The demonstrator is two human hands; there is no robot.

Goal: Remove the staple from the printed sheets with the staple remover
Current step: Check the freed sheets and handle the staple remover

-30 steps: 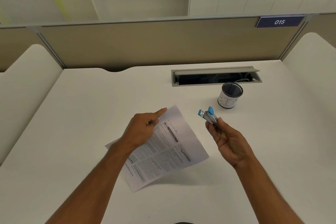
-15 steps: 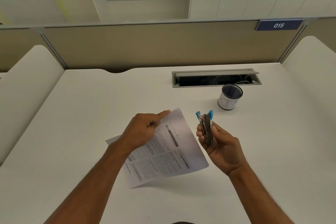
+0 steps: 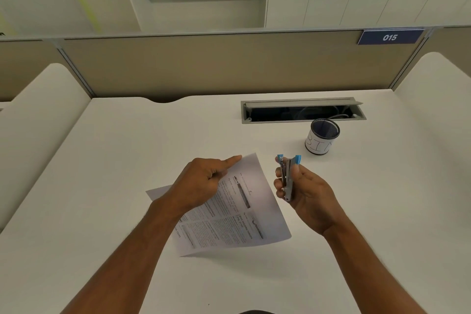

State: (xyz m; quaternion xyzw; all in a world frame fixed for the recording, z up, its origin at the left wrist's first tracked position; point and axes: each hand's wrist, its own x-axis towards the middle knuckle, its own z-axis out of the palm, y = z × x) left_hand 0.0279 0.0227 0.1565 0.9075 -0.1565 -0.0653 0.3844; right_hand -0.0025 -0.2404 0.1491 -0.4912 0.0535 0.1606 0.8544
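Left hand fingers curled, index pinning printed sheets; right hand grips staple remover upright; staple too small to see.

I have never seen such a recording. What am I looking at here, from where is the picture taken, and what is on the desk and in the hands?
No machine here: a person works with bare hands, filmed by a camera on their head, looking down. The left hand presses on the printed sheets, which lie on the white desk. The right hand holds the staple remover, with blue tips, above the desk. Behind stands a mesh cup, before an open cable slot.
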